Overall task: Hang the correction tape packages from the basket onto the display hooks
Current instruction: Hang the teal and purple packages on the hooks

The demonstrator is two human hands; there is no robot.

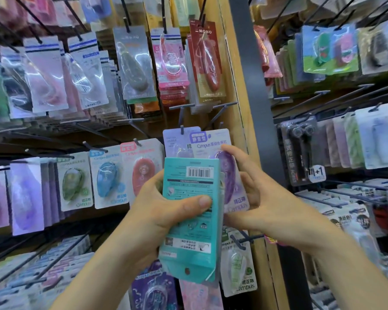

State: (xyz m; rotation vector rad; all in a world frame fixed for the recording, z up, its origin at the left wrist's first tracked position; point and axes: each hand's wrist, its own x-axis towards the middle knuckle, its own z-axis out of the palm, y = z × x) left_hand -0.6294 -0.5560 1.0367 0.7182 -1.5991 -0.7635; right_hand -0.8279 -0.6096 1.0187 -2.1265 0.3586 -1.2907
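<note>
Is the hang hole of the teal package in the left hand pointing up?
No, the teal package gripped by the left hand is upside down, with its hang hole at the bottom end.

Pale wooden upright [233, 81] slanting down the middle, dark grey pillar [263, 135] touching its right edge, brown wooden backboard [154, 130] off to the left, all brightly lit

Above the left hand [161, 211] and right hand [262, 198], room is left around two bare hooks [182, 106]. Straight ahead the way is closed by a purple package [211, 143]; leftward by crowded packages [108, 175]; rightward by a wooden post [240, 90].
</note>
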